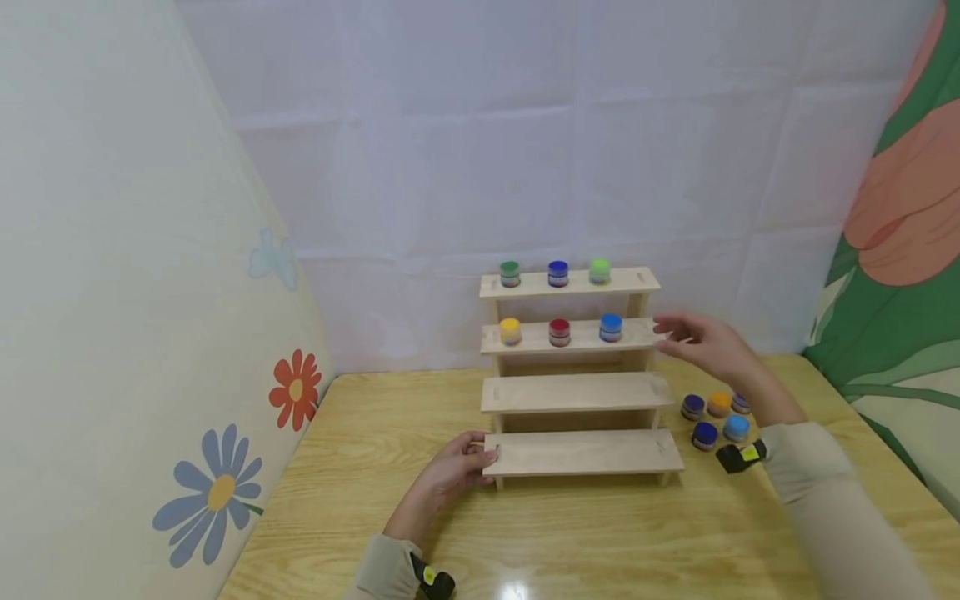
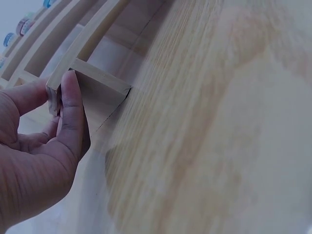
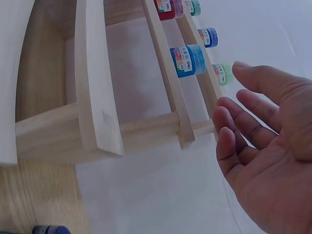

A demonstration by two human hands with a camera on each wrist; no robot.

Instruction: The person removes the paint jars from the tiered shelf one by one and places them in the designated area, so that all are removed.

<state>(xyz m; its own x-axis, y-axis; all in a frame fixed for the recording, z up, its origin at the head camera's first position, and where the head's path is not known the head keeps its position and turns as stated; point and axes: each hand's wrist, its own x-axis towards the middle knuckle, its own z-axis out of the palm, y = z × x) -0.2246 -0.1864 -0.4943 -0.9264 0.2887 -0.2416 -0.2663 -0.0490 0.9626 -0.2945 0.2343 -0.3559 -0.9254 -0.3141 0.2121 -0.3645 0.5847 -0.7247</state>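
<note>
A stepped wooden display rack (image 1: 585, 452) stands on the table, its upper two tiers holding small paint jars. On the top tier are a dark green jar (image 1: 510, 274), a dark blue one and a light green one. Below them sit a yellow jar (image 1: 510, 331), a red jar (image 1: 559, 332) and a blue jar (image 1: 611, 327). My left hand (image 2: 46, 141) pinches the left end of the lowest board between thumb and fingers. Beside the right end of the second tier from the top, my right hand (image 1: 705, 342) hovers with loosely bent fingers, holding nothing.
Several more paint jars (image 1: 705, 435) stand on the wooden table (image 1: 375, 467) right of the rack, under my right forearm. A white cloth (image 1: 450, 183) hangs behind the rack. Panels painted with flowers stand at left and right.
</note>
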